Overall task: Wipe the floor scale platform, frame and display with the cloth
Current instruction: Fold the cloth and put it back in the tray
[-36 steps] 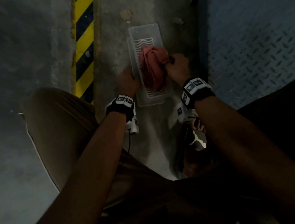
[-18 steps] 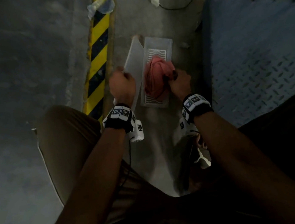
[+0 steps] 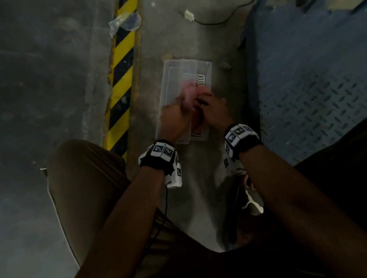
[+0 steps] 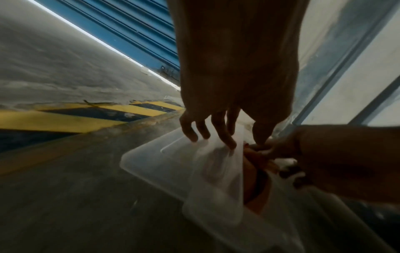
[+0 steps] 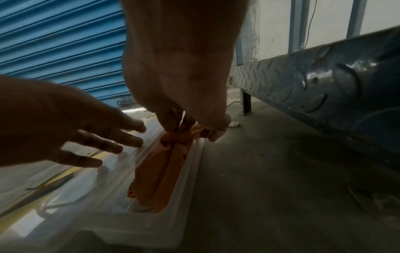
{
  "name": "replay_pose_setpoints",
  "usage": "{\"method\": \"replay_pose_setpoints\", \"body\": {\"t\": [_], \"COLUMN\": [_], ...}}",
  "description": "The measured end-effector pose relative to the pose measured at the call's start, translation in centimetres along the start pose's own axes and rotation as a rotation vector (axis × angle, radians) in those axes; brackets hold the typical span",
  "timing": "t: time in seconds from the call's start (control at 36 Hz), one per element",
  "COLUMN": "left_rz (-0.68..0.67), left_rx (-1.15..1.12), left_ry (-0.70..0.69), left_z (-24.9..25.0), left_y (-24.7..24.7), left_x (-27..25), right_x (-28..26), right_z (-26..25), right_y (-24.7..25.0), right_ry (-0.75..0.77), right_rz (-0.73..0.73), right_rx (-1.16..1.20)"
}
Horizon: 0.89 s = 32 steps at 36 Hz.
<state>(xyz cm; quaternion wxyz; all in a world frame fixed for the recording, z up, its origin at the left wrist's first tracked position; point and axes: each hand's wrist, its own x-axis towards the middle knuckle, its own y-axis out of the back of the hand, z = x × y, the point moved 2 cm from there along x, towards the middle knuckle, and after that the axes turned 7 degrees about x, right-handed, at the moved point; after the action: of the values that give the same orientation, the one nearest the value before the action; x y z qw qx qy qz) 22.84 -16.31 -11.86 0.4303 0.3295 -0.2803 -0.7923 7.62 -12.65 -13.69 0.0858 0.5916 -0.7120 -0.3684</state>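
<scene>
An orange-pink cloth (image 5: 164, 162) lies bunched in a clear plastic box (image 3: 206, 71) on the concrete floor. My right hand (image 5: 194, 126) pinches the cloth's upper end between fingertips and thumb. My left hand (image 5: 86, 133) has straight, spread fingers resting on the clear lid (image 4: 162, 162), which lies slanted over the box's left side. In the head view the left hand (image 3: 175, 116) and the right hand (image 3: 213, 109) meet over the box, and the cloth (image 3: 191, 89) shows faintly through the lid. The blue diamond-plate scale platform (image 3: 320, 75) lies just right of the box. No display is in view.
A yellow-and-black hazard stripe (image 3: 121, 77) runs along the floor left of the box. A black cable with a white plug (image 3: 190, 15) lies beyond it. A blue roller shutter (image 5: 60, 42) stands behind. My bent knees flank the box.
Half a second ago my left hand held the lid up on edge beside the box. Now the lid lies down across the box with my flat fingers on it. My right hand still pinches the cloth.
</scene>
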Motion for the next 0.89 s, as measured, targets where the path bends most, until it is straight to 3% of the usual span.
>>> {"method": "replay_pose_setpoints", "body": {"t": [0.06, 0.11, 0.28, 0.39, 0.47, 0.61, 0.72, 0.89], "left_rz": [-0.08, -0.052, -0.019, 0.097, 0.159, 0.181, 0.156, 0.105], "left_rx": [0.163, 0.214, 0.248, 0.13, 0.032, 0.024, 0.004, 0.128], "left_ry": [0.042, 0.075, 0.134, 0.15, 0.221, 0.193, 0.17, 0.102], "left_z": [0.0, -0.1, -2.6, -2.1, -2.2, -1.9, -0.4, 1.6], "left_y": [-0.7, -0.9, -2.7, -1.8, -1.2, -0.8, -1.4, -3.0], "left_x": [-0.3, -1.3, -2.0, -2.1, -1.8, -1.6, -1.8, -1.7], "right_x": [0.0, -0.4, -0.4, -1.5, -0.8, -0.3, -0.7, -0.7], "right_z": [0.5, 0.8, 0.2, -1.0, -1.3, -1.0, -0.7, 1.3], "right_y": [0.0, 0.0, -0.3, -0.4, -0.2, 0.1, 0.2, 1.0], "right_ry": [-0.008, -0.025, 0.089, 0.188, 0.178, 0.129, 0.082, -0.019], "right_rz": [0.033, 0.102, 0.163, 0.16, 0.178, 0.162, 0.189, 0.518], "right_rx": [-0.1, -0.182, -0.067, -0.101, 0.034, 0.287, 0.28, 0.14]}}
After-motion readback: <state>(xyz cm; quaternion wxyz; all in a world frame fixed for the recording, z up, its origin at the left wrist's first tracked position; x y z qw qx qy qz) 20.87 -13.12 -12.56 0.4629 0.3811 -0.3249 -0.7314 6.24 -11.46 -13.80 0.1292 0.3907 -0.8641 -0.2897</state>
